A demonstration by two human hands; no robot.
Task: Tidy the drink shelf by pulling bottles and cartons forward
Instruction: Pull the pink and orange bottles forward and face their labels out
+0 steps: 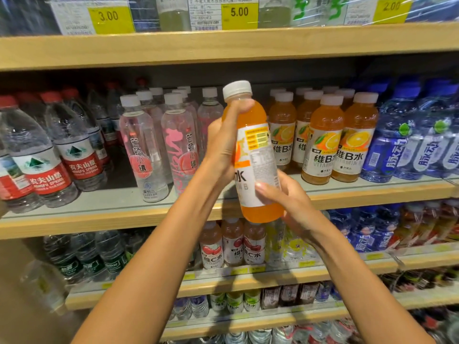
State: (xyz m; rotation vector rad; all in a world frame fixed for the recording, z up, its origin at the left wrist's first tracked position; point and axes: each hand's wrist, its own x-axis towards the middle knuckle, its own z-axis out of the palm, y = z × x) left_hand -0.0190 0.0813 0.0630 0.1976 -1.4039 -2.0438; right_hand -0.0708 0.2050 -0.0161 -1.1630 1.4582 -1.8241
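Observation:
An orange vitamin drink bottle [255,150] with a white cap is held up in front of the middle shelf [99,219], tilted slightly left at the top. My left hand [223,140] grips its upper body and neck. My right hand [285,199] holds its lower part, fingers curled round the label. Several matching orange bottles [340,137] stand in rows on the shelf just to the right. Behind the held bottle the shelf front shows a gap.
Clear bottles with pink labels [146,147] and red-labelled water bottles [47,157] stand to the left, blue bottles [402,145] to the right. Lower shelves [273,276] carry more drinks. The upper shelf board [223,43] bears yellow price tags.

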